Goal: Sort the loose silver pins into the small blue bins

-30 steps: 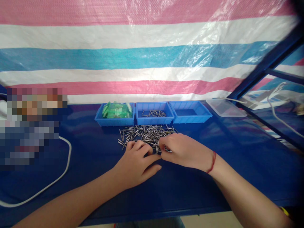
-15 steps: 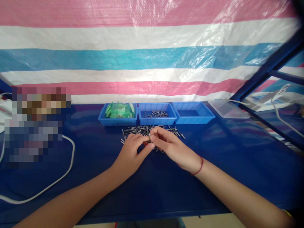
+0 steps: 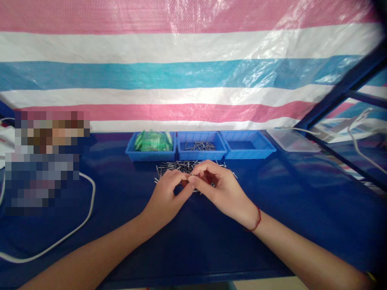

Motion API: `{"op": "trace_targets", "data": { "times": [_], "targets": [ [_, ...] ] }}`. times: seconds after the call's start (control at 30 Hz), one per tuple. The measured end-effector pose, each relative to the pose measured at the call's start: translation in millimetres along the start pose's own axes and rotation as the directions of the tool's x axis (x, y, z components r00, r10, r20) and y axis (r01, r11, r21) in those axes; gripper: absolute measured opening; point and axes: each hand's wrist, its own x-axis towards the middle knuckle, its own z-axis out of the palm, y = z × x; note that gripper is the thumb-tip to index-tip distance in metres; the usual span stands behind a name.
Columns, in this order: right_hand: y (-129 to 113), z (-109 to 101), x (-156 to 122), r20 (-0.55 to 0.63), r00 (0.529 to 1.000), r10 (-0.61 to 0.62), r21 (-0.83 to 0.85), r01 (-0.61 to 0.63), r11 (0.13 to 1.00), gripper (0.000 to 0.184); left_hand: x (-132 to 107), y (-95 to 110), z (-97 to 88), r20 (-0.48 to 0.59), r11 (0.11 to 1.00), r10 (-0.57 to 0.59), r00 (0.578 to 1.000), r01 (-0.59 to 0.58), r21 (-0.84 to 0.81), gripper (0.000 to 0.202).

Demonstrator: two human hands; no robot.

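Note:
Fingertips and thumbs of my left hand point(image 3: 165, 190) and my right hand point(image 3: 225, 188) are pinched together and meet in the middle. Whatever small piece they hold is hidden between the fingertips. Just behind and under both hands lies a loose pile of blind rivets point(image 3: 175, 165), thin metal pins with thicker heads, spread on the dark blue tabletop point(image 3: 187, 241). A middle blue bin point(image 3: 202, 154) behind the pile holds several similar thin metal pins point(image 3: 203, 146).
The left blue bin point(image 3: 151, 156) contains green plastic packets point(image 3: 155, 141). The right blue bin point(image 3: 250, 153) stands beside the middle one, then a clear plastic lid point(image 3: 293, 141). A white cable point(image 3: 90, 201) curves at left. Behind hangs a striped tarp point(image 3: 181, 74); a blue frame post point(image 3: 335, 94) slants at right.
My right hand has shifted slightly, its thumb now against the left fingertips. A small pale bit seen between the fingers earlier is now covered. The view has moved slightly.

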Motion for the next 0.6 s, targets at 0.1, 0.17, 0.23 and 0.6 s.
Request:
{"op": "trace_targets", "data": {
  "times": [0.1,0.17,0.23,0.6],
  "targets": [
    [0.3,0.1,-0.4,-0.011,0.999,-0.037,0.002,0.037,0.999,0.008,0.4,-0.8,0.4,0.011,1.0,-0.028,1.0,0.028,-0.012,0.017],
    [0.7,-0.3,-0.6,-0.006,0.998,-0.058,-0.003,0.058,0.998,0.007,0.5,-1.1,0.0,0.018,0.999,-0.035,0.999,0.036,-0.026,0.018],
    [0.8,-1.0,-0.3,-0.011,0.997,-0.077,-0.018,0.076,0.997,0.007,0.6,-1.3,-0.6,0.002,0.998,-0.047,0.999,0.047,-0.052,0.017],
    [5.8,-5.8,4.7,0.019,0.986,-0.164,-0.229,0.164,0.959,0.009,1.1,-1.7,-4.9,-0.11,0.985,-0.135,0.985,0.121,-0.124,0.004]
  ]
}}
